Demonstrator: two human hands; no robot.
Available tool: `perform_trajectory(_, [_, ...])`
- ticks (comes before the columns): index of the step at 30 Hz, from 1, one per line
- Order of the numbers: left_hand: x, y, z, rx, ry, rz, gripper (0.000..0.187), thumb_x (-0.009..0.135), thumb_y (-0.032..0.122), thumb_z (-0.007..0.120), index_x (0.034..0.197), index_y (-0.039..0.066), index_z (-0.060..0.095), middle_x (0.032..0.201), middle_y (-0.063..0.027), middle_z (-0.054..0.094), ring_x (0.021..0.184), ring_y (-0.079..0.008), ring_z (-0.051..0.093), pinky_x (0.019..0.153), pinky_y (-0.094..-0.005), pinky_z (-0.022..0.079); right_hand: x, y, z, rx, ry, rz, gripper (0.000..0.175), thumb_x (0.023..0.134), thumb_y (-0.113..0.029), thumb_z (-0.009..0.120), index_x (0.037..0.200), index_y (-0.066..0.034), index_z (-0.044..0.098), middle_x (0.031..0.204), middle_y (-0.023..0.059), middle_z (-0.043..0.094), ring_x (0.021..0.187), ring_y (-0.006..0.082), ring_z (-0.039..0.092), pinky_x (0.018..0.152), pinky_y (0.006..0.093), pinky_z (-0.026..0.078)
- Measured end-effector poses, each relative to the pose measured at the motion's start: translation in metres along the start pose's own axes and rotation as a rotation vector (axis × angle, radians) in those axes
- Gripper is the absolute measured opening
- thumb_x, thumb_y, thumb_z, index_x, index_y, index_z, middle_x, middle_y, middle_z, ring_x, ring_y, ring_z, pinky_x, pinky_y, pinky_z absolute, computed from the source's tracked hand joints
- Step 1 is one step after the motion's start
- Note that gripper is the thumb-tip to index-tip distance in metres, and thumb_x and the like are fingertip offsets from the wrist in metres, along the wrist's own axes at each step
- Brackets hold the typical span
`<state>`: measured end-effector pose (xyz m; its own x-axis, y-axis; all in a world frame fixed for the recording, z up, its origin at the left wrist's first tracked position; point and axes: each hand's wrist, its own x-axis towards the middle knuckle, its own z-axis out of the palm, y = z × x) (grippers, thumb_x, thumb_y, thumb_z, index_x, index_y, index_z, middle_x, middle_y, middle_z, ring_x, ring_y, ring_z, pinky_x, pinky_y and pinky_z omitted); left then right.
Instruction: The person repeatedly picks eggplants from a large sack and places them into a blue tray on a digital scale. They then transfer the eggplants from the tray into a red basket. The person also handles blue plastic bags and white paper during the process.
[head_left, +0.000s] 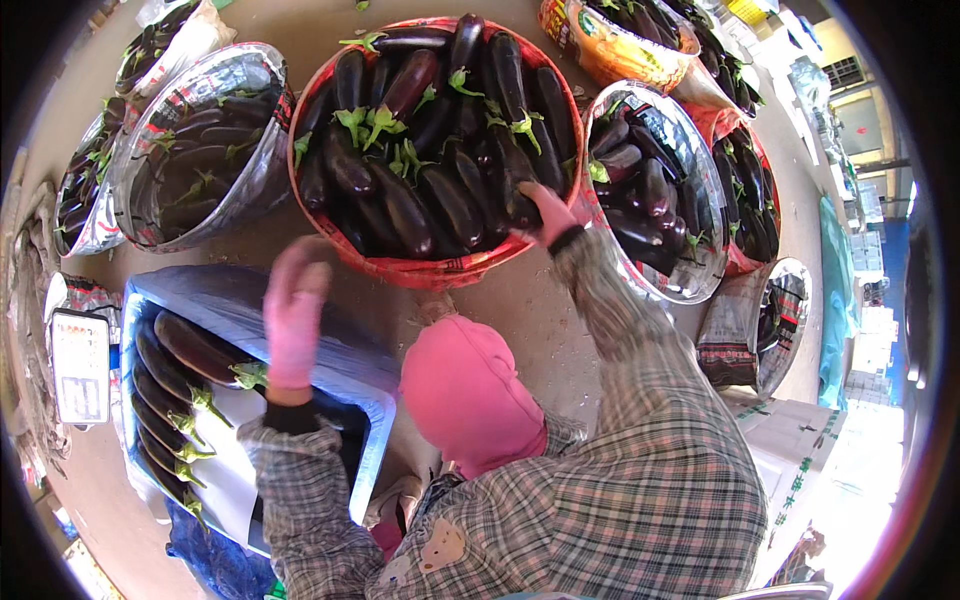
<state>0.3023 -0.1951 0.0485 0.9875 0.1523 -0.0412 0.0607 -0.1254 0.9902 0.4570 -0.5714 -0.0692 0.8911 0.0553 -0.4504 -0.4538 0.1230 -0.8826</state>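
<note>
A large round basket lined with red plastic (442, 274) is heaped with dark purple eggplants. At its near right side my right hand (549, 211), in a pink glove, grips the end of an eggplant (516, 169). My left hand (294, 319), also gloved in pink, is raised over the edge of a blue plastic-lined crate (225, 289); it is blurred, with nothing visible in it. Inside the crate, several eggplants (199, 349) lie side by side at the left, their green stems towards white paper (229, 465). My left forearm hides part of the crate.
More plastic-lined baskets of eggplants stand at the left (262, 180) and right (716, 225). A scale display (81, 367) stands left of the crate. Blue plastic (210, 551) lies below the crate, and a white printed carton (787, 442) is at the right.
</note>
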Motion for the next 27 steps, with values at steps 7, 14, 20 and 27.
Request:
perform_trajectory(7, [0.039,-0.019,0.092,-1.078,0.04,-0.143,0.096,0.082,0.067,0.071,0.154,0.013,0.039,0.149,-0.01,0.05,0.135,-0.0277,0.049,0.114,-0.0485,0.038,-0.018,0.012,0.07,-0.286,-0.296,-0.277,0.068,0.085,-0.057,0.075,0.127,-0.0043,0.064,0.118,0.0102,0.067,0.111,0.0223,0.062,0.098,0.0381,0.049])
perform_trajectory(14, [-0.024,0.021,-0.088,-0.871,0.071,0.089,0.08,0.097,0.06,0.043,0.154,0.003,0.037,0.141,-0.0234,0.056,0.128,-0.0388,0.058,0.113,-0.0536,0.044,0.119,-0.035,-0.035,-1.502,0.572,0.026,0.105,0.071,-0.041,0.081,0.153,-0.0038,0.028,0.144,0.0239,0.045,0.128,0.0414,0.05,0.105,0.0494,0.047])
perform_trajectory(20, [-0.185,0.041,-0.126,-0.68,0.211,0.086,0.086,0.098,0.073,0.037,0.158,0.013,0.033,0.153,-0.0133,0.047,0.137,-0.0322,0.05,0.12,-0.0477,0.035,0.112,-0.055,-0.001,-1.369,0.35,-0.277,0.13,0.065,-0.048,0.087,0.16,-0.0014,0.012,0.155,0.0283,0.033,0.14,0.0462,0.037,0.116,0.0517,0.036])
perform_trajectory(27, [-0.266,0.046,-0.117,-0.915,0.567,0.129,0.074,0.096,0.058,0.06,0.151,0.01,0.045,0.14,-0.0089,0.058,0.123,-0.0253,0.056,0.105,-0.041,0.046,0.215,-0.06,0.057,-0.862,0.589,-0.214,0.107,0.069,-0.033,0.088,0.153,-0.0042,0.028,0.129,0.0239,0.059,0.115,0.0428,0.061,0.101,0.0539,0.05])
